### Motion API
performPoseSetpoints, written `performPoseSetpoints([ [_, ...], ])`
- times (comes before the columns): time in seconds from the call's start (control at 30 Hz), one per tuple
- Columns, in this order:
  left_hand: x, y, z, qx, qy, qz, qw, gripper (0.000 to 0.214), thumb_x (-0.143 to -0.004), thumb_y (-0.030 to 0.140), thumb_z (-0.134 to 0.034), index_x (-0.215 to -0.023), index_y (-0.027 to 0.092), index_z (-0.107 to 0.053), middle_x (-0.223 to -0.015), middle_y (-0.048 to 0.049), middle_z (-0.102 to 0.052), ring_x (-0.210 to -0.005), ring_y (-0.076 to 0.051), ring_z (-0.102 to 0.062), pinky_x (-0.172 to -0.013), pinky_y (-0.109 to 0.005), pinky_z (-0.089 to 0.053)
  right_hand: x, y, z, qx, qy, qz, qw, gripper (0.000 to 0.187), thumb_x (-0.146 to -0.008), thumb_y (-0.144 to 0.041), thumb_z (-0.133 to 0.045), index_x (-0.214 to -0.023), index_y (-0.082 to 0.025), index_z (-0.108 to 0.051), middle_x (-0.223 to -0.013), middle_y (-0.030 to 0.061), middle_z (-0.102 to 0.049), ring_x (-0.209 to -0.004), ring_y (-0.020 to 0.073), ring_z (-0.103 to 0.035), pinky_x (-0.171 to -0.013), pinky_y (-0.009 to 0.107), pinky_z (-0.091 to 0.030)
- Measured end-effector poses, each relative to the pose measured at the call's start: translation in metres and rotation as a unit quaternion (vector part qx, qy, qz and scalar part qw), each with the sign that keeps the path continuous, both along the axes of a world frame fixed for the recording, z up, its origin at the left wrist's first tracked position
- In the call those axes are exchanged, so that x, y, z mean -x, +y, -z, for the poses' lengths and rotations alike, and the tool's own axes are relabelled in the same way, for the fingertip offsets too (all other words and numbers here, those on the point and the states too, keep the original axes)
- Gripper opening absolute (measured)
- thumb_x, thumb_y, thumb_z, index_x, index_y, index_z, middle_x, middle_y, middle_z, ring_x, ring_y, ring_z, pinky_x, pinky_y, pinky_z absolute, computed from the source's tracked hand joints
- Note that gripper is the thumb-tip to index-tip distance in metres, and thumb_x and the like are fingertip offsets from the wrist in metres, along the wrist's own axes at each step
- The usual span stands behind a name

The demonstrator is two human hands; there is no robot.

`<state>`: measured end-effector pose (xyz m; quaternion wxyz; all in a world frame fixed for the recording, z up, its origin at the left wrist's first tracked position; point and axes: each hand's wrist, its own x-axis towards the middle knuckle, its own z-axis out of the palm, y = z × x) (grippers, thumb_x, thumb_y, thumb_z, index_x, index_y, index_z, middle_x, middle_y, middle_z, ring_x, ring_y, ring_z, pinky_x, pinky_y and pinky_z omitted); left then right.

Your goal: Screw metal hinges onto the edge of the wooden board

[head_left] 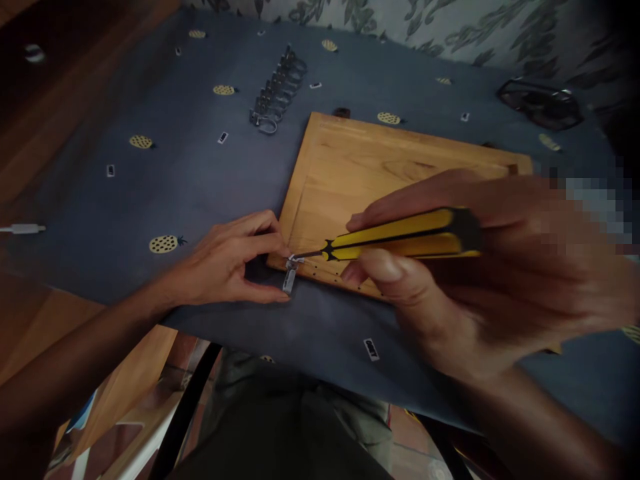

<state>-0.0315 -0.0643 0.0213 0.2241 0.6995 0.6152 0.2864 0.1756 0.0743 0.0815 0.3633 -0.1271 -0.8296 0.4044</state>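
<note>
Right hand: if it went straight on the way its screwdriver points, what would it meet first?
Probably the small metal clamp at the near left corner of the wooden board; the screwdriver's tip appears to touch it. The left hand comes next, though depth is unclear.

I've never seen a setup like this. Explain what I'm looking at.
There's no machine: a person works bare-handed. The single picture comes from a camera worn on the head, looking forward and down. The right hand has a yellow-and-black screwdriver in its grip, its tip at a small metal piece, which the left hand pinches at the near-left corner of a wooden board. The board lies on a blue pineapple-patterned cloth. Off its far left corner is a row of metal clamps; dark glasses lie far right.
</note>
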Motion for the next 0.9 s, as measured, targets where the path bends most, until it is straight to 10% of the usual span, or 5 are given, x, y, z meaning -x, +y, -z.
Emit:
performPoseSetpoints([
  [0.9, 0.000, 0.000, 0.001, -0.012, 0.008, 0.003, 1.000, 0.033, -0.095, 0.047, -0.078, -0.117, 0.022, -0.072, -0.109, -0.0054, -0.062, -0.098, -0.022, -0.064, -0.082, -0.033, -0.051, 0.007, -0.005, 0.012, 0.050, 0.055, 0.043, 0.996, 0.014, -0.089, -0.033, -0.084, -0.082, -0.025, -0.074, -0.084, -0.0019, -0.072, -0.054, 0.0118, -0.065, -0.046, 0.028, -0.055],
])
